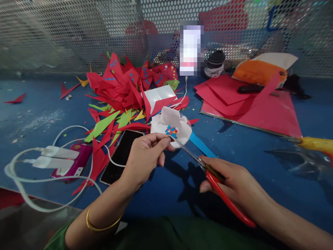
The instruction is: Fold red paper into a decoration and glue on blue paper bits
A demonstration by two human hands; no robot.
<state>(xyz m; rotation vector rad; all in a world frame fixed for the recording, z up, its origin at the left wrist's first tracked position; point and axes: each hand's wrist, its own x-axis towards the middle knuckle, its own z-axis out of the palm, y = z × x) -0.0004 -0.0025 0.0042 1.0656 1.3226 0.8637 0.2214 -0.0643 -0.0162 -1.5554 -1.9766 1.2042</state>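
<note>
My right hand (229, 178) grips red-handled scissors (187, 152), whose blades point up and left to the fingertips of my left hand. Thumb and forefinger of my left hand (147, 152) are pinched together at the blade tips; what they hold is too small or hidden to make out. Just beyond them sits a white paper-lined dish (162, 123), its clear rim showing at the right. Small blue, red and orange paper bits (171, 131) lie heaped in it. A blue paper strip (203, 145) extends from the dish's right side toward my right hand.
Red paper cutouts (114, 86) and green scraps (102, 125) pile up behind left. A black phone (122, 156) lies beside my left wrist, near a cabled power bank (73, 161). Red sheets (273, 118) and a yellow-handled tool (314, 144) are at right. Perforated metal (78, 38) stands behind.
</note>
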